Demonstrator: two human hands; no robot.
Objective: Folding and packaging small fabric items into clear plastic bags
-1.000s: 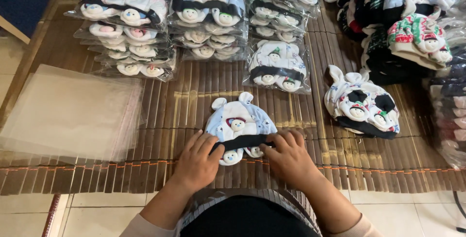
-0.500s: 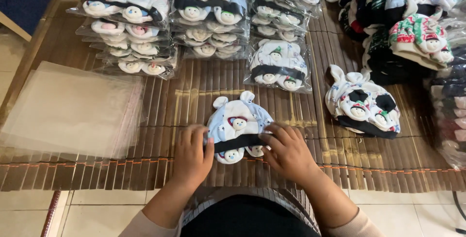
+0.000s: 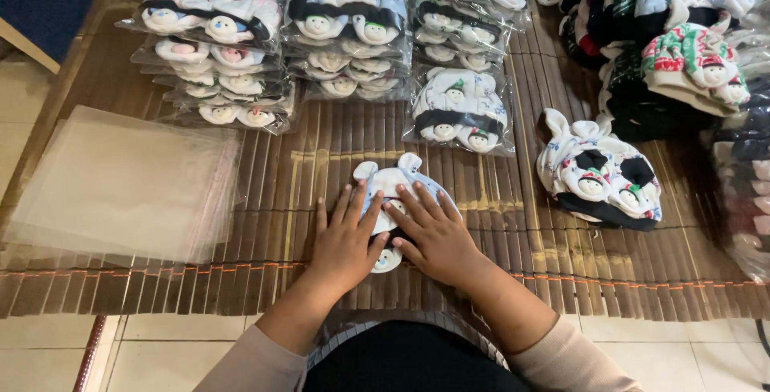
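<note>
On mat (image 3: pixel 241 175): both hands' fingers (image 3: pixel 353 207) spread, pressing hat (image 3: pixel 393 179).

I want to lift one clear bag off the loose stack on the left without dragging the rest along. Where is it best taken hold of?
Probably at the near right corner of the stack of clear bags, coming from the right, the side toward the left hand. The sheets lie flat and slightly fanned there, so single edges stand apart for a pinch grip; both hands now lie flat on the baby hat.
</note>
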